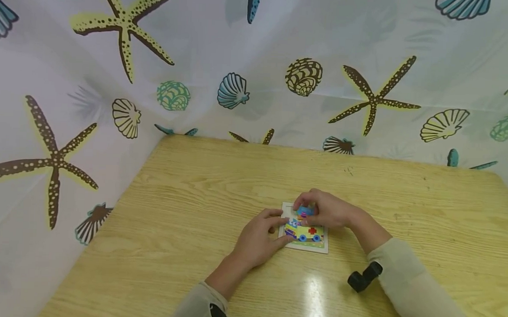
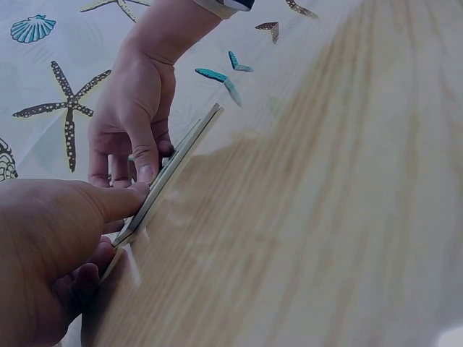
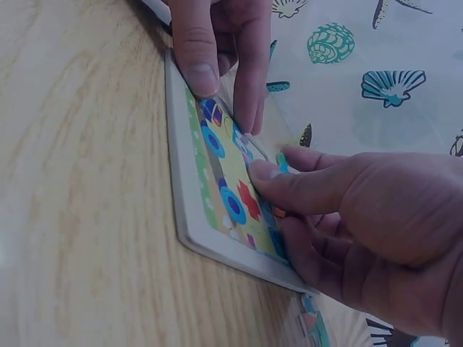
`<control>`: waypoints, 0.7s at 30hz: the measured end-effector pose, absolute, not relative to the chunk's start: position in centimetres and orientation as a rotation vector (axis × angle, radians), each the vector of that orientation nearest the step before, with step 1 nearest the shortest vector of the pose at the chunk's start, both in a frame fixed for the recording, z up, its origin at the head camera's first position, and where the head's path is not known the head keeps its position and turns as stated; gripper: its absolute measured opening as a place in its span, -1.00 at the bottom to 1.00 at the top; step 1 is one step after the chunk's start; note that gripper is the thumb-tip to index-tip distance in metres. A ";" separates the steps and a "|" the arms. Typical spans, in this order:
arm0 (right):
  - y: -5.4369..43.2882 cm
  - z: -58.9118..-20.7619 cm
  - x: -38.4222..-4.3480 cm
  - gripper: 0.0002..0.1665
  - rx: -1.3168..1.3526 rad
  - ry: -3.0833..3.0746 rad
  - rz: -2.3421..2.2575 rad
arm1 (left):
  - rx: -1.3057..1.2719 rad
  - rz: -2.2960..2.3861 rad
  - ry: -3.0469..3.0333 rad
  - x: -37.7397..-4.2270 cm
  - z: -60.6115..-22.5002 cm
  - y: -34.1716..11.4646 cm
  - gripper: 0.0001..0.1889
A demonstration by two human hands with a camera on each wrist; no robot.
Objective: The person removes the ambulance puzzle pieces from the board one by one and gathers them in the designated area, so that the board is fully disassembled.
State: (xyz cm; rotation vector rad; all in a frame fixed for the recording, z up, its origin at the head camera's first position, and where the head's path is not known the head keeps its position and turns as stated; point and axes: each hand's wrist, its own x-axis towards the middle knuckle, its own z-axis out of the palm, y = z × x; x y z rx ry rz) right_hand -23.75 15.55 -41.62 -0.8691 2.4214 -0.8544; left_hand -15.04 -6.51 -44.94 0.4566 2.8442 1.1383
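On the table, hands hold a puzzle.

Curtained-off tabletop nook: wood-grain table, seashell-print hanging.

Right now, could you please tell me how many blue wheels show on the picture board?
2: the front wheel, nearer the left hand, and the rear wheel, below the red cross. The right hand covers part of the board, so others could be hidden.

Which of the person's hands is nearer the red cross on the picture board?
Right. The right hand is just beyond the red cross; the left hand is farther off, at the left edge of the picture board.
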 end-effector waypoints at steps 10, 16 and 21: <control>16.2 -41.6 -23.3 -0.72 -0.890 2.488 -0.954 | 0.448 1.117 2.844 -15.1 -45.1 -6.4 -0.52; 16.8 -41.8 -23.4 -0.71 -0.859 2.490 -1.054 | 0.428 1.124 2.837 -15.1 -45.1 -6.3 -0.53; 17.0 -41.9 -23.5 -0.71 -0.833 2.487 -1.084 | 0.432 1.128 2.846 -15.1 -45.0 -6.3 -0.53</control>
